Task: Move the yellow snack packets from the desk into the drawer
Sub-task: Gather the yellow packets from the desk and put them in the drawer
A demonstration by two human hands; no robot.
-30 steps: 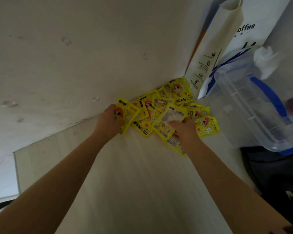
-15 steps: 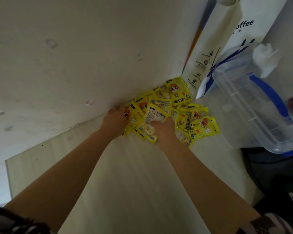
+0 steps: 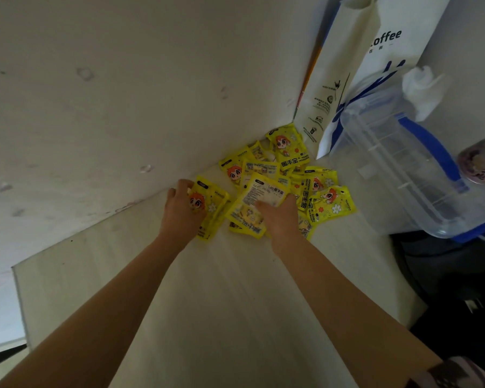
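Nearest, two bare forearms over a pale desk (image 3: pixel 235 317) with a faint straight wood grain, matte and smooth.

Left hand (image 3: pixel 181 214) palm-down, fingers bent around the near-left edge of one yellow packet (image 3: pixel 212 210): flat glossy foil pouch, rectangular, cartoon face with orange hair printed on it. Long axis from near to far, leaning slightly to the right; lower end just past the heel of the hand.

Right hand (image 3: pixel 280 218) also palm-down, fingertips (image 3: pixel 263 205) pressed on a second packet (image 3: pixel 259 201) lying back side up (small printed text on a whitish panel). Long axis diagonal, from near-left to far-right. Whether these fingers pinch it or only press on it, cannot tell.

Beyond both sets of fingertips, the rest of the yellow packets (image 3: pixel 297 169) in a loose overlapping heap on the desk, pointing in many directions, crinkled and shiny, pushed against the foot of a white wall (image 3: pixel 109 93) with small dull marks.

To the right of the right fingers, a clear plastic box (image 3: pixel 389 175) with blue handle, ribbed and tilted. Behind it, farther, a white paper bag (image 3: pixel 356 68), upright, stiff, with blue print.
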